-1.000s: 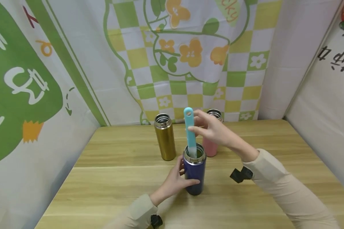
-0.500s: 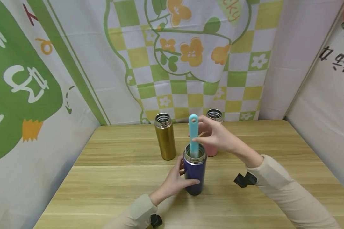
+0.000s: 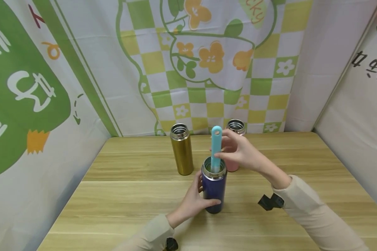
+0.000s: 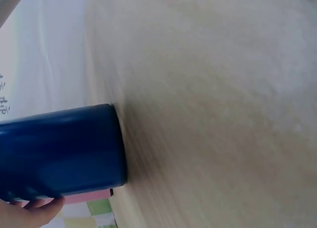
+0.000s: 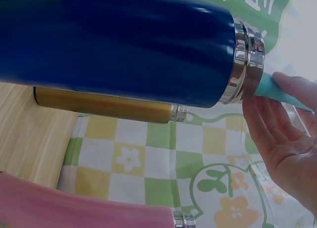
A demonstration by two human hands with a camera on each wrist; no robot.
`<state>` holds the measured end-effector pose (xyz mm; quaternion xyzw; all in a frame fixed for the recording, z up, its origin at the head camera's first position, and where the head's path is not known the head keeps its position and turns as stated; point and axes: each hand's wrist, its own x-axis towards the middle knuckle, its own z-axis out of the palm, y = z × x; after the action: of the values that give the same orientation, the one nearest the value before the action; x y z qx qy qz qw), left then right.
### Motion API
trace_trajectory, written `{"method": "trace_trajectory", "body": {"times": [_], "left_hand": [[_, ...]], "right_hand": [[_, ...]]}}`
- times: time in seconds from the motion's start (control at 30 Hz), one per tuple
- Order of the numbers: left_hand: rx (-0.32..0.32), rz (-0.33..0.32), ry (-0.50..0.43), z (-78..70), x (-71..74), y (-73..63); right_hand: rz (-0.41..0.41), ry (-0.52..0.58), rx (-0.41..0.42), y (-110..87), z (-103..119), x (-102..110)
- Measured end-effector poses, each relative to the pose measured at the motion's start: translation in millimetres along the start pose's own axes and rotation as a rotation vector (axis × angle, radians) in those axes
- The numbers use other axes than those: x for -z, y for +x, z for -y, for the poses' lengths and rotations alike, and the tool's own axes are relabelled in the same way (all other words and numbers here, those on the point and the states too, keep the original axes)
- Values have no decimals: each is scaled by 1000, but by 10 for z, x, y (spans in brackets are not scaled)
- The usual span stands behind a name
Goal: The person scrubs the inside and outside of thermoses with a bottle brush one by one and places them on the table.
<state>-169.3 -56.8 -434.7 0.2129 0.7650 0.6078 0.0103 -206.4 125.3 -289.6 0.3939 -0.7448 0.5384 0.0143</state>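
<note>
A dark blue vacuum flask (image 3: 214,191) stands upright and uncapped on the table, with a steel neck. My left hand (image 3: 194,199) grips its lower body, thumb across the front and fingers behind. In the left wrist view the flask (image 4: 64,151) lies across the picture, fingertips at its side. My right hand (image 3: 238,150) pinches the turquoise handle of a bottle brush (image 3: 216,143), which has a hole at its top end. The handle goes down into the flask's mouth; its lower end is hidden inside. In the right wrist view the thumb and fingers of my right hand (image 5: 290,134) are close to the steel rim.
An uncapped gold flask (image 3: 183,155) stands behind and to the left. Behind my right hand stands an uncapped pink flask (image 3: 232,165), partly covered. The wooden table (image 3: 113,202) ends at a checked cloth backdrop (image 3: 194,96).
My right hand has moved down and to the right, so the brush handle sits lower and has swung from leaning left to nearly upright. My left hand keeps its grip on the blue flask.
</note>
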Motion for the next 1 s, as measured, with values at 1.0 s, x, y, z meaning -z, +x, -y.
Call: {"method": "trace_trajectory", "body": {"times": [1.0], "left_hand": [[-217,-45,259,-337,350,-118]], "right_hand": [[-401,489,22,-464,-93,70]]}}
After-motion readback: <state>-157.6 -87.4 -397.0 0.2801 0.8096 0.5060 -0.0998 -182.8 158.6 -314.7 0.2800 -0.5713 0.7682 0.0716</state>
